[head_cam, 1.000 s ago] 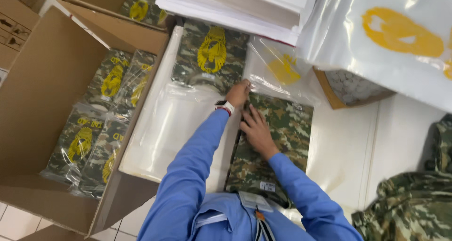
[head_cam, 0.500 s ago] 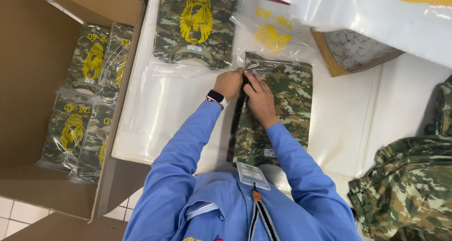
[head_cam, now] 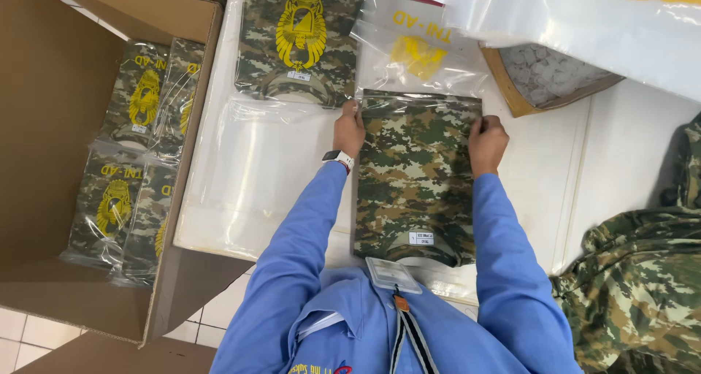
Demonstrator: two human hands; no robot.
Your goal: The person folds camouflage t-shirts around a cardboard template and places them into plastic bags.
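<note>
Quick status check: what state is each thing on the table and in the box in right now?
Left hand: pinching the bag's top left corner.
Right hand: gripping the bag's top right corner.
Bagged camouflage garment: folded flat on the table.
Second bagged garment: lying flat, emblem up.
Cardboard box: open, packs inside.
Loose camouflage clothing: unfolded, heaped.

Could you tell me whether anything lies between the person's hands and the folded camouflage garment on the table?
Nothing visible does. The left hand and the right hand already rest on the far corners of the folded camouflage garment, gripping the edge of the clear bag around it. The printed packed bag lies beyond, clear of both hands.
</note>
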